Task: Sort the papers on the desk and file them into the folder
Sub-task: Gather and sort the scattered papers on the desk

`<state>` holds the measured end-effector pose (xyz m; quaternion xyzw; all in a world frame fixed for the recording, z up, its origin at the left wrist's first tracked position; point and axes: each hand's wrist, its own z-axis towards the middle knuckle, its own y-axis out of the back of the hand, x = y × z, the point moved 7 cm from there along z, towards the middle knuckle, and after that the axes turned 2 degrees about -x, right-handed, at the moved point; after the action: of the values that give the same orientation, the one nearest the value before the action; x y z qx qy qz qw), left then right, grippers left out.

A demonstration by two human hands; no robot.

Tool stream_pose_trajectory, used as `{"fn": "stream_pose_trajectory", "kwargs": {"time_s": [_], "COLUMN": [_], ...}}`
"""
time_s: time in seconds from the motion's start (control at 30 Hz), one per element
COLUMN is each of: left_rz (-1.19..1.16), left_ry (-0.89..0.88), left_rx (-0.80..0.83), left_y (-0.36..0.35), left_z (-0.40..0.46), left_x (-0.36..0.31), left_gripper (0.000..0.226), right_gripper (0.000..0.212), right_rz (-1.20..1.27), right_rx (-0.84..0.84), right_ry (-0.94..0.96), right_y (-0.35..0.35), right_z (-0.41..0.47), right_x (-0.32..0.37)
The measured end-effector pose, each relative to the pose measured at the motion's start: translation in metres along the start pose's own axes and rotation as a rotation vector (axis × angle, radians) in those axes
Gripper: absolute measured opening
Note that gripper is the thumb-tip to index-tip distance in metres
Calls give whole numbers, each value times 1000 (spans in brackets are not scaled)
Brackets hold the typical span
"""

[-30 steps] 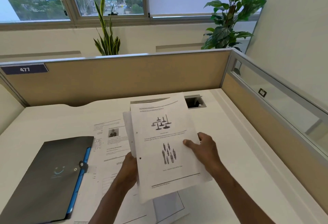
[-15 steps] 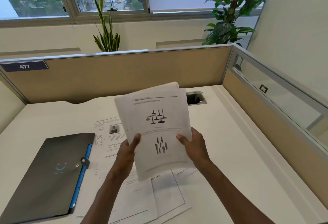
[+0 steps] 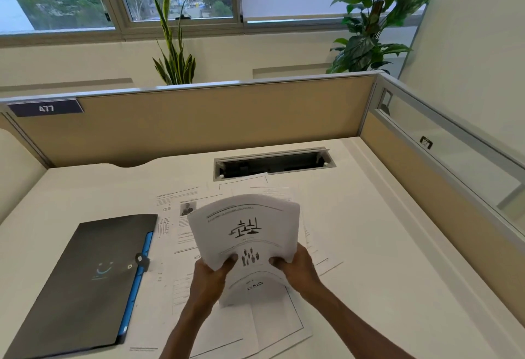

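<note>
stack (image 3: 247,233) lowered, bowed — both hands clamp bottom edge

We've got a stack of papers (image 3: 246,233) gripped on both sides, left hand (image 3: 211,276) and right hand (image 3: 298,269) pinching its lower edges so the sheets bow upward. More loose sheets (image 3: 181,247) lie spread on the white desk (image 3: 369,245) underneath. The dark folder (image 3: 85,284) sits closed just beside them on the left.
</note>
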<state>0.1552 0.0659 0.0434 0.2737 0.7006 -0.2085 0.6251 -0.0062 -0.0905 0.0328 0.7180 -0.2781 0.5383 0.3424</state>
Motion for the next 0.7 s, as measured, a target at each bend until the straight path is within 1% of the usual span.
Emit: {"fn": "stream_pose_trajectory", "kwargs": {"time_s": [0.07,0.17,0.2,0.27,0.3,0.33,0.43,0.5,0.63,0.7], "left_rz": [20,48,45,45,50,53,45,38,41,37], "left_ry": [0,-10,-11,-3,9,23,59,93,155,167], "left_rx": [-31,-58,-68,-94,-110,-125,-151,-161,-182,-186], "left_y": [4,12,15,24,28,32,44,50,62,68], "left_z": [5,13,14,18,19,19,15,10,2,0], "left_x": [-1,-9,-12,-14,-14,-13,-8,-3,7,10], "left_gripper": [24,20,20,18,17,17,18,19,18,18], "right_gripper": [50,52,49,42,38,39,68,83,90,91], "right_rz": [-65,-263,-330,-454,-513,-568,-725,-852,-970,-1026], "right_rx": [23,71,53,-49,-111,-159,-244,-288,-383,-390], "right_ry": [24,73,82,53,9,-51,-264,-330,-375,-391], "right_y": [0,5,10,26,34,41,56,61,63,64], "right_z": [7,19,25,37,44,50,62,68,72,73], "right_x": [2,4,1,-8,-14,-19,-33,-37,-44,-46]}}
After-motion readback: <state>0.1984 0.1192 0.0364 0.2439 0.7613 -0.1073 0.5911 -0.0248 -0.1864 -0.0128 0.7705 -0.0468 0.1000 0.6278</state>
